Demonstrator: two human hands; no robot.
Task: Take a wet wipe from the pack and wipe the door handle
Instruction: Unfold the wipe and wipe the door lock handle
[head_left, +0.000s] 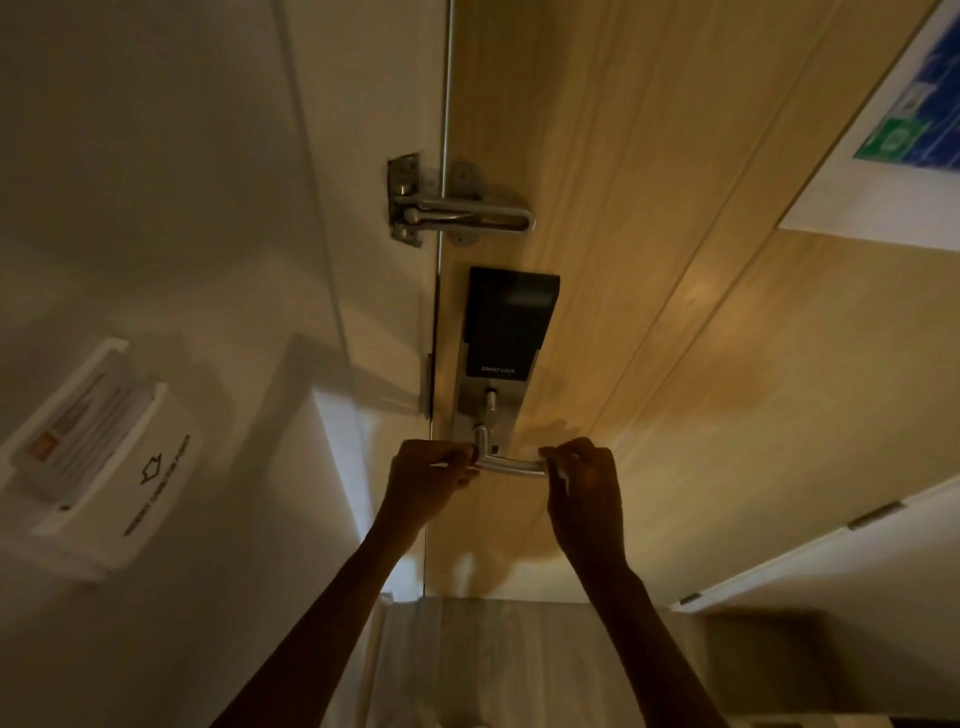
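- Two bare forearms rise from the bottom edge toward the door, nearest the camera.
- Wooden door (649, 260) fills the middle and right of the view, pale grain, dimly lit; a white wall (156, 182) takes the left side.
- White notice (893, 130) with blue and green print hangs on the door at upper right.
- White card holder (98, 457) sits on the wall at lower left, an arrow printed on its face.
- Black and silver lock body (506, 332) is mounted near the door's edge (its label reads "SMART LOCK").
- Swing-bar guard (457, 213) bridges frame and door above the lock.
- Left hand (431, 480) is curled at the pivot end of the door handle (511, 465), fingertips pinched together against it; whether anything is pinched there cannot be told.
- Right hand (584, 480) is closed around the handle's free end, with a small pale bit showing at its fingers (possibly the wet wipe (563, 475), too dim to be sure).
- Silver lever handle runs level between the two hands, below the lock body.
- Small thumb-turn knob (490, 400) sits just above the lever.
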